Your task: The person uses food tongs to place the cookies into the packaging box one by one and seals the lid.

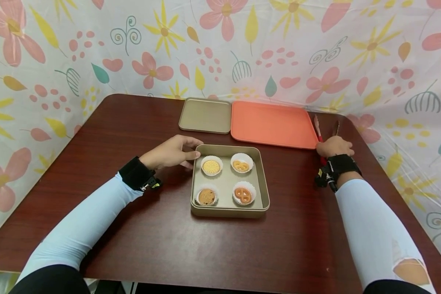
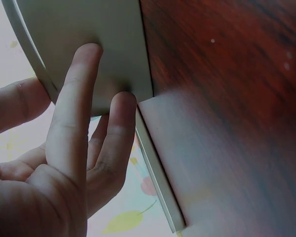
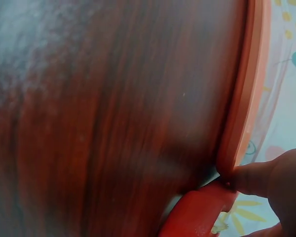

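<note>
A gold rectangular tin lies on the table, with cookies in white paper cups inside. They are a pale round cookie, a chocolate chip cookie, a pale pretzel-shaped cookie and a browner one. At the tin's far left corner my left hand rests its fingertips on the side wall, fingers fairly straight. On the far right, my right hand grips red-handled tongs; their two tips stick out beyond it. The hand hides most of the tongs.
Behind the tin lies a gold lid. An orange tray adjoins it on the right, its right end close to my right hand. A flowered cloth hangs behind the dark wooden table.
</note>
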Demonstrator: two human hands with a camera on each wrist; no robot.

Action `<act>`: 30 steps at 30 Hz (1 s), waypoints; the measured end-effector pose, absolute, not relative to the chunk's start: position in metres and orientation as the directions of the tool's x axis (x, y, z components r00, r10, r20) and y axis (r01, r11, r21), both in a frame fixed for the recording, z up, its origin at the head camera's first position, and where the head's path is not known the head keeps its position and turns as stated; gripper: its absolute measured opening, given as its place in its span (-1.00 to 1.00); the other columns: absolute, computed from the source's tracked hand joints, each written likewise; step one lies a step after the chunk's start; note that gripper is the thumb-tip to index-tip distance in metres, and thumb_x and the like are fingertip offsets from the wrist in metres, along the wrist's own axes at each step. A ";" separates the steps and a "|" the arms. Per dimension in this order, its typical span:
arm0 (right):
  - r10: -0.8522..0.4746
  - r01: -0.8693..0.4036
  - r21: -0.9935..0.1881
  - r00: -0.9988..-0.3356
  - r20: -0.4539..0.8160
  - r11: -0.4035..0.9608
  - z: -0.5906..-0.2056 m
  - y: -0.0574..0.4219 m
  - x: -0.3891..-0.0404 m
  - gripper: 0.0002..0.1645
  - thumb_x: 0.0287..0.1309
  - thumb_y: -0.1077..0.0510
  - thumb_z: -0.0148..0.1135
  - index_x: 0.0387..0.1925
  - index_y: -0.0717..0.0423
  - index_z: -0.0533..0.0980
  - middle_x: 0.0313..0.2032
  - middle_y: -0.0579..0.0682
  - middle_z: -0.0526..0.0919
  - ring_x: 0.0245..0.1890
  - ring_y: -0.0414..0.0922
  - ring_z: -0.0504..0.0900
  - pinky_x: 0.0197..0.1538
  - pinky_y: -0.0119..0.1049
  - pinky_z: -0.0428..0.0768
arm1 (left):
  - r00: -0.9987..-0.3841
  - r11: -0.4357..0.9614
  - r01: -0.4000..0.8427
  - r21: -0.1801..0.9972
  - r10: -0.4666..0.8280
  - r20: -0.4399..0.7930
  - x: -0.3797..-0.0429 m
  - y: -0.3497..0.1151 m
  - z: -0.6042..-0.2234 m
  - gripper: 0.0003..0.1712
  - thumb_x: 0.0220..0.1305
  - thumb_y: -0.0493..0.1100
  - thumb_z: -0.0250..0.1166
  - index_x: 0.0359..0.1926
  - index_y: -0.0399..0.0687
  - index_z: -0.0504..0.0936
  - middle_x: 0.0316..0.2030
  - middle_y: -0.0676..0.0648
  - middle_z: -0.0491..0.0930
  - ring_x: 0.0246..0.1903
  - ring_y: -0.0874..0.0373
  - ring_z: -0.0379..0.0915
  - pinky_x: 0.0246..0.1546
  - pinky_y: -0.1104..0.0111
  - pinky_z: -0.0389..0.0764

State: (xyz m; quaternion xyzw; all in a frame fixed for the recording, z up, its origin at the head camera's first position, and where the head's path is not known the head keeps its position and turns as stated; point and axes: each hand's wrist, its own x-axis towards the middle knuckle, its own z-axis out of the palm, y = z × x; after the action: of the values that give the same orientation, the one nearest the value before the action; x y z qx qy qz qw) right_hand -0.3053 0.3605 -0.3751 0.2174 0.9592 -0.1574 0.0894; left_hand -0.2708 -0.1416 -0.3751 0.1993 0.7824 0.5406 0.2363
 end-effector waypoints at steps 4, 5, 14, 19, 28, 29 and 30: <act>0.370 0.427 -0.256 -0.897 -0.244 0.867 -0.375 0.359 -0.302 -0.21 0.32 -0.10 -0.10 0.06 0.67 0.37 -0.02 0.60 0.30 0.12 0.53 0.22 0.17 0.41 0.27 | -0.809 0.336 0.055 0.940 0.567 -0.155 -0.271 -0.141 -0.376 -0.45 0.48 -0.36 0.20 0.42 -0.34 0.35 0.35 -0.31 0.39 0.06 -0.20 0.60 -0.14 0.14 0.73; 0.361 0.419 -0.248 -0.899 -0.248 0.874 -0.374 0.359 -0.301 -0.22 0.33 -0.10 -0.12 0.05 0.66 0.38 -0.02 0.59 0.31 0.11 0.52 0.22 0.16 0.41 0.28 | -0.810 0.336 0.054 0.940 0.566 -0.155 -0.271 -0.141 -0.376 -0.45 0.48 -0.36 0.20 0.42 -0.35 0.35 0.35 -0.31 0.39 0.06 -0.20 0.59 -0.14 0.14 0.73; 0.337 0.401 -0.227 -0.900 -0.275 0.887 -0.364 0.350 -0.288 -0.11 0.43 -0.18 -0.17 0.20 0.69 0.23 0.06 0.73 0.14 0.06 0.61 0.19 0.05 0.43 0.40 | -0.815 0.397 0.140 0.907 0.567 -0.122 -0.273 -0.143 -0.374 -0.46 0.51 -0.23 0.23 0.40 -0.31 0.39 0.32 -0.29 0.44 0.01 -0.13 0.64 -0.13 0.15 0.73; 0.351 0.388 -0.213 -0.917 -0.193 0.897 -0.362 0.343 -0.286 0.10 0.46 -0.21 -0.11 0.37 0.78 -0.14 0.18 0.79 0.02 0.13 0.66 0.12 0.08 0.49 0.35 | -0.866 0.553 0.255 0.793 0.496 -0.068 -0.281 -0.153 -0.372 -0.50 0.53 -0.03 0.21 0.33 -0.22 0.50 0.24 -0.24 0.55 0.08 -0.09 0.60 0.08 0.09 0.62; 0.282 0.304 -0.250 -0.952 -0.121 0.919 -0.356 0.328 -0.280 0.19 0.43 -0.33 -0.07 0.41 0.71 -0.14 0.21 0.78 0.04 0.14 0.66 0.12 0.05 0.50 0.36 | -0.945 0.635 0.199 0.746 0.327 -0.026 -0.304 -0.181 -0.378 -0.52 0.51 -0.06 0.22 0.28 -0.27 0.51 0.20 -0.27 0.57 0.25 -0.13 0.43 0.24 -0.01 0.41; 0.272 0.295 -0.263 -0.955 -0.120 0.919 -0.357 0.327 -0.279 0.19 0.42 -0.35 -0.07 0.40 0.70 -0.10 0.21 0.77 0.04 0.13 0.66 0.13 0.04 0.51 0.36 | -0.948 0.635 0.192 0.748 0.317 -0.026 -0.306 -0.184 -0.379 -0.52 0.51 -0.06 0.21 0.29 -0.27 0.51 0.20 -0.27 0.56 0.24 -0.13 0.43 0.24 -0.01 0.41; 0.261 0.284 -0.274 -0.958 -0.119 0.919 -0.357 0.325 -0.278 0.19 0.41 -0.37 -0.07 0.39 0.70 -0.08 0.22 0.77 0.05 0.13 0.66 0.13 0.03 0.51 0.35 | -0.951 0.636 0.186 0.749 0.307 -0.025 -0.307 -0.186 -0.379 -0.52 0.51 -0.07 0.21 0.29 -0.27 0.51 0.20 -0.27 0.56 0.24 -0.13 0.43 0.23 -0.01 0.42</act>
State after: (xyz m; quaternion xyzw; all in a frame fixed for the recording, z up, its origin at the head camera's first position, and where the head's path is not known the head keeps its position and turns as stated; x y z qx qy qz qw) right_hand -0.2781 0.3254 -0.3574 0.1391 0.9787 -0.1455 0.0400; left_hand -0.3074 -0.1858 -0.3793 0.1365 0.9014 0.4041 0.0750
